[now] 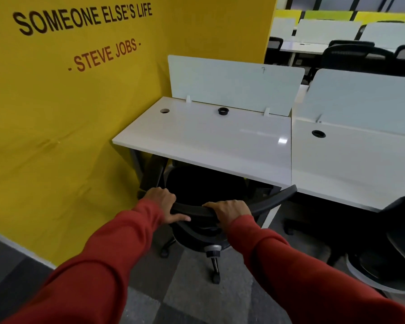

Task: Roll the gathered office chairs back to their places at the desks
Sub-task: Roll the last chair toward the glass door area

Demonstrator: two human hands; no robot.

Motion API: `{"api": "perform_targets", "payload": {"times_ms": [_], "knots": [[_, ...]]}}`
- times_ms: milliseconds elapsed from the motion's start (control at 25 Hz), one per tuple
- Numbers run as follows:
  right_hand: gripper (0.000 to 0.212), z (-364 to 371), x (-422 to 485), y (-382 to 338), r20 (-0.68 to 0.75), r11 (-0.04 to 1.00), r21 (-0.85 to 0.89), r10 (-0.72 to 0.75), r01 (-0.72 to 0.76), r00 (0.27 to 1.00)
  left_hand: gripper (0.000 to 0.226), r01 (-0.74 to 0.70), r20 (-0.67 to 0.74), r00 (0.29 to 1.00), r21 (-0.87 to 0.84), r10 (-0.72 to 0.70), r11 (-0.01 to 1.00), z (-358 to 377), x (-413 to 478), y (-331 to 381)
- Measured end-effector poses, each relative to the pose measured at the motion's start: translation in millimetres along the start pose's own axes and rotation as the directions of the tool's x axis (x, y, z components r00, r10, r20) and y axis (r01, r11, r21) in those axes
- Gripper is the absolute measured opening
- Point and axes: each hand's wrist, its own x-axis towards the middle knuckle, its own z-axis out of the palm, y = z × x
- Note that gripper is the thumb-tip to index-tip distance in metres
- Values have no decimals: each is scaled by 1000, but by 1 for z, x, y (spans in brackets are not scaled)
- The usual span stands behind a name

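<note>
A black office chair (270, 202) stands in front of a white desk (211, 141), its seat partly under the desk's front edge. My left hand (165, 203) grips the left end of the chair's curved backrest top. My right hand (227, 211) grips the same top rail near its middle. Both arms wear red sleeves. The chair's base and castors (215, 278) show on the grey floor below my hands.
A yellow wall (63, 127) with printed words runs close along the desk's left side. A second white desk (356, 164) adjoins on the right, with another black chair (398, 244) before it. White divider panels (232, 83) and more desks with chairs fill the back right.
</note>
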Motion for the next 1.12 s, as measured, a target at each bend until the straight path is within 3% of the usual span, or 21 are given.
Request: {"api": "perform_targets", "payload": {"times_ms": [160, 280, 440, 640, 880, 1120], "knots": [[56, -6, 16, -12, 15, 1000, 23, 16, -16, 1000, 91, -16, -130, 992, -76, 6, 997, 12, 15, -29], [63, -10, 29, -25, 5, 999, 37, -20, 20, 1000, 116, -61, -202, 979, -128, 34, 990, 25, 21, -58], [53, -13, 60, -67, 2, 998, 1, 61, -61, 998, 132, -168, -240, 962, -131, 133, 977, 46, 30, -107], [50, -8, 93, -112, 11, 989, -25, 145, -145, 989, 118, -280, -363, 907, -138, 214, 950, 83, 39, -159], [51, -19, 142, -118, 47, 985, -4, 175, -175, 983, 84, -345, -564, 806, -203, 178, 916, 103, 82, -198], [49, -36, 200, -132, 34, 972, 19, 233, -234, 972, 102, -335, -399, 887, -213, 231, 918, 105, 127, -255]]}}
